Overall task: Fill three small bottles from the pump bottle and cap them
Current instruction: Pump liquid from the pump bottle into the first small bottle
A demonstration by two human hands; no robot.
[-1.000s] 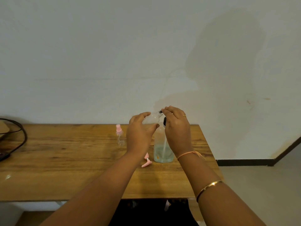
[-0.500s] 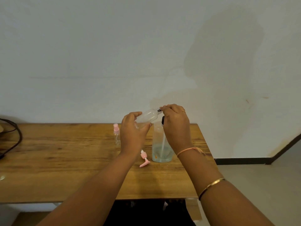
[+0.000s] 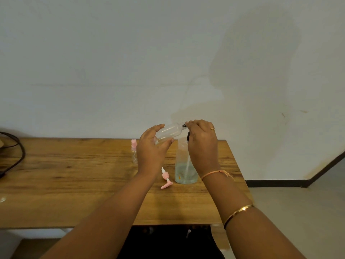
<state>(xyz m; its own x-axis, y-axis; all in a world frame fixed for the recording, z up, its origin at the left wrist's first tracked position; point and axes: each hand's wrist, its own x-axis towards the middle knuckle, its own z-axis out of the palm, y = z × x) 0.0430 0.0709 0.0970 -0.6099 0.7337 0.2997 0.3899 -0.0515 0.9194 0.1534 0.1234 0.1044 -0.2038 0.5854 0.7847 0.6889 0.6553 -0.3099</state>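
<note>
A thin gold ring (image 3: 212, 129) glints on one finger of the right hand (image 3: 202, 146). Back from the fingers, at the wrist, sits a slim peach-orange thread bracelet (image 3: 214, 173) with a loose tail. Farther from the fingers, up the forearm, there's a narrow polished gold bangle (image 3: 238, 212). The left hand (image 3: 151, 154) and both forearms are bare.

Left hand (image 3: 151, 149) half-curled, right hand (image 3: 202, 144) perhaps in a pinch.

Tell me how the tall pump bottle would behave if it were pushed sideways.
The pump bottle is tall and narrow, so it may tip rather than slide. Liquid fills only its bottom, so it is probably light, though the low weight steadies it somewhat.
</note>
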